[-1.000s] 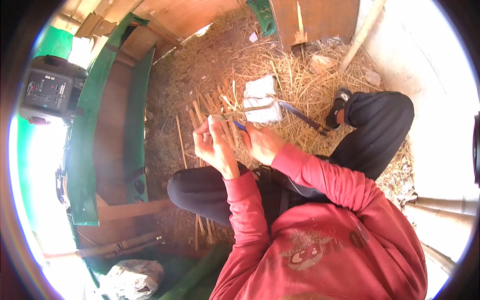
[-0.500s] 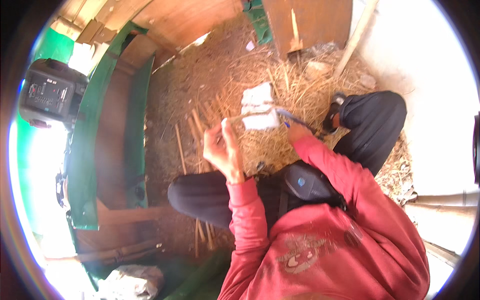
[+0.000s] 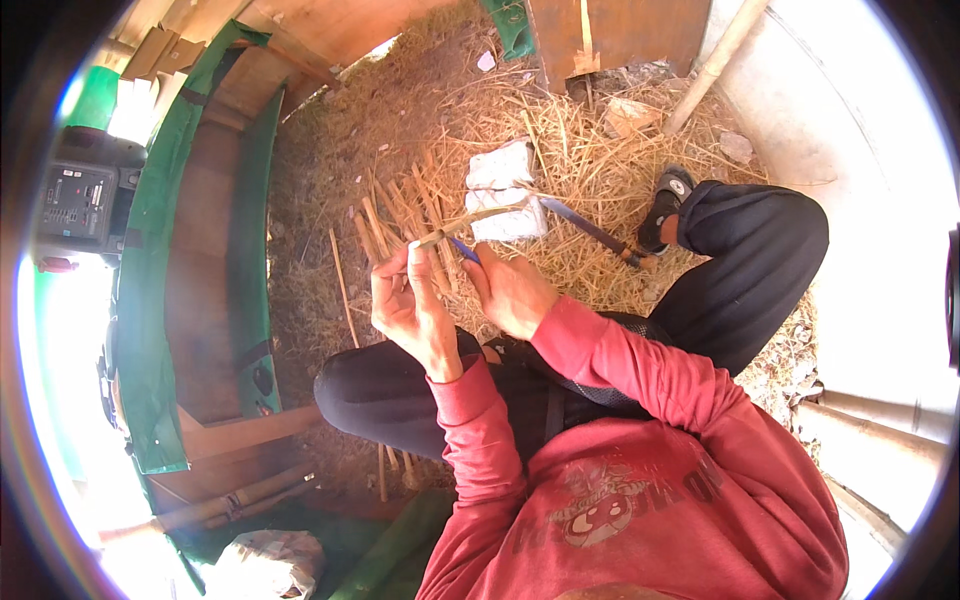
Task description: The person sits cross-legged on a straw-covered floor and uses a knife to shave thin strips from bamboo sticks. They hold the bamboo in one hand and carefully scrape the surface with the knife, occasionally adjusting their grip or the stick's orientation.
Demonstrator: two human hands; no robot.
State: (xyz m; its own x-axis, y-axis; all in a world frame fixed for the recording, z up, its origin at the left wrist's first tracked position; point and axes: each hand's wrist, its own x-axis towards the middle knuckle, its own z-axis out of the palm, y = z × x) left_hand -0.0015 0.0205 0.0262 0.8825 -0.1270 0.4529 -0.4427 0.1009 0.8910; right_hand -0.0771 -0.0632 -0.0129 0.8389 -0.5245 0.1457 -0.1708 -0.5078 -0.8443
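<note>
My left hand (image 3: 415, 315) pinches one end of a thin bamboo strip (image 3: 480, 217), which slants out to the right above the ground. My right hand (image 3: 517, 293) is close beside it, closed on a slim blue tool (image 3: 462, 249) whose tip meets the strip near my left fingertips. I cannot make out what kind of tool it is. Beyond the strip, a white block-like bundle (image 3: 505, 170) lies on the straw, partly crossed by the strip. To its right rests a large knife (image 3: 590, 228), its dark handle toward my shoe, with neither hand on it.
Several split bamboo pieces (image 3: 375, 225) lie left of the bundle. Straw (image 3: 600, 180) covers the ground ahead. A green-covered wooden frame (image 3: 160, 300) stands at left, with a black speaker (image 3: 85, 200) behind it. A pole (image 3: 715, 68) leans against the pale wall at right.
My right hand has moved left with the blue tool, from beside the large knife to the strip near my left fingers. My left hand still pinches the strip.
</note>
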